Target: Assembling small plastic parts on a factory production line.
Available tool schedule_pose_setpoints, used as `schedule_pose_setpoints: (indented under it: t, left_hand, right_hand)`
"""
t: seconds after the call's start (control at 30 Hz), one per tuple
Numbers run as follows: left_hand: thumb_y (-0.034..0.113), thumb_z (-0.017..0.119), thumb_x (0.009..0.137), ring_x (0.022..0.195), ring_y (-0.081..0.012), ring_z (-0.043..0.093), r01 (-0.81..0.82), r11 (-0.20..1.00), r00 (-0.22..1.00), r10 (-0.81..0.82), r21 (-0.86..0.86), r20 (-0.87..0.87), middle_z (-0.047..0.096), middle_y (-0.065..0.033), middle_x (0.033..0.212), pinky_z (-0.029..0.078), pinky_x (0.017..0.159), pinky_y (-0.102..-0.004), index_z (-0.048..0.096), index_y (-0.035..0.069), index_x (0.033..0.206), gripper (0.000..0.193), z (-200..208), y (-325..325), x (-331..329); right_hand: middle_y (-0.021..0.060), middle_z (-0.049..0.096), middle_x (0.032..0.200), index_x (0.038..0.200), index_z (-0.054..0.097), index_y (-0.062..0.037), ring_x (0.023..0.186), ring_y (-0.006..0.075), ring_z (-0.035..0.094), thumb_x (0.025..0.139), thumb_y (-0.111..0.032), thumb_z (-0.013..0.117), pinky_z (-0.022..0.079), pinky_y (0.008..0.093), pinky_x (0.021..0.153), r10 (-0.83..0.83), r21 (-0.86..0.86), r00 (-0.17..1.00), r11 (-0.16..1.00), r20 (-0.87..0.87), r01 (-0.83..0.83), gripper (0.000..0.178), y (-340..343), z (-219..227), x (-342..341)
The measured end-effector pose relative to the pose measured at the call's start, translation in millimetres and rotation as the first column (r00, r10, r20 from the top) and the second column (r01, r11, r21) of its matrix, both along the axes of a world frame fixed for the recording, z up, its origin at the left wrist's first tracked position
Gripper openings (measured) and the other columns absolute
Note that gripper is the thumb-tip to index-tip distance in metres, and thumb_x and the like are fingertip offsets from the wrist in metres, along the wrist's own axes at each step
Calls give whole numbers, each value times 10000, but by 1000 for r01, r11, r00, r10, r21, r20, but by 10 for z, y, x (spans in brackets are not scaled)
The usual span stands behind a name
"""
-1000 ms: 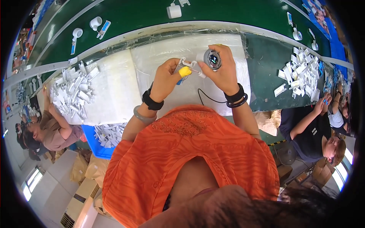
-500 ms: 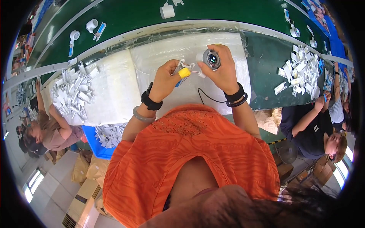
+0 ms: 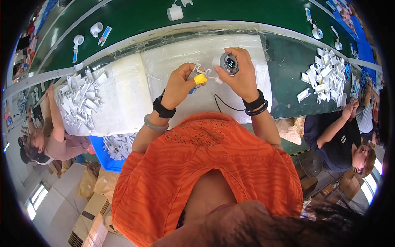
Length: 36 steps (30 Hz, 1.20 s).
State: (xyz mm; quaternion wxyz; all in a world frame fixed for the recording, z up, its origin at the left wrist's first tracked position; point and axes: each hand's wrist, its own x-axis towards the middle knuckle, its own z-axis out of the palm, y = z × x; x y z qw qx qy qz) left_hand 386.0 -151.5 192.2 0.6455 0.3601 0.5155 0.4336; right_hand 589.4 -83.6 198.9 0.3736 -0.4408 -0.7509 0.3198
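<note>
Over the white padded mat (image 3: 164, 53), my right hand (image 3: 242, 74) grips a round white-and-grey device (image 3: 229, 64) with a small lit dark display facing up. Close beside it, my left hand (image 3: 181, 84) is closed on a white plastic bracket (image 3: 196, 71); a bit of blue shows below it. Something yellow, apparently a finger cot (image 3: 200, 79), covers the left thumb tip. A thin reddish piece, perhaps a wire, spans from there to a small white end piece (image 3: 218, 80) by my right thumb. My fingers partly hide both parts.
White plastic pieces (image 3: 80, 99) are heaped at left, and another pile (image 3: 325, 78) lies at right. A green conveyor (image 3: 135, 14) carries several white round devices along the far side. A blue bin (image 3: 101, 154) stands at lower left. Co-workers sit on both sides. A black cord (image 3: 218, 105) lies on the mat.
My hands stay almost still with their parts. The devices on the conveyor have shifted slightly left. The co-worker at left has stretched an arm forward toward the conveyor.
</note>
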Motion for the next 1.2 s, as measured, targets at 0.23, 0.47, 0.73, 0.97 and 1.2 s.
schedule_pose_setpoints:
  t: [0.23,0.47,0.73,0.97,1.2]
  left_hand:
    - [115,642,922,809,-137,687,43,992,999,-42,-115,15,684,-78,955,497,651,-222,563,5,1132,249,-51,-37,-29]
    - [149,619,946,806,-132,691,59,994,998,-58,-88,23,689,-74,950,475,610,-210,560,8,1118,230,-155,-94,-39]
    - [151,608,955,842,-108,669,39,996,999,-36,-80,36,682,-60,949,472,655,-206,572,6,1114,218,-126,-82,-36]
    - [149,586,943,985,-112,588,-104,993,992,107,53,-72,613,-62,1143,483,811,-268,555,44,1215,293,-325,371,-477]
    - [196,759,767,1068,-269,578,-375,841,489,537,389,-687,586,-183,1198,480,892,-380,462,-4,1316,655,-1168,1475,-1245]
  right_hand:
    - [164,577,1131,1157,571,-40,1023,306,589,712,-148,816,488,353,880,-10,-7,1000,1000,-5,10,520,-12,10,12]
    - [162,578,1132,1159,573,-40,1018,303,592,711,-147,817,492,349,873,0,20,1000,1000,2,0,521,-27,-18,16]
    - [166,566,1112,1157,568,-39,937,310,614,714,-196,818,526,358,803,-4,44,1000,999,8,3,532,21,-30,16]
    - [156,587,1085,1144,580,-32,932,298,617,726,-224,816,519,352,812,62,-35,998,997,-6,-63,517,497,-367,-70]
    - [196,585,1175,1174,570,35,1050,280,593,747,-340,811,482,360,906,-144,-227,989,965,-29,133,617,1631,-965,-429]
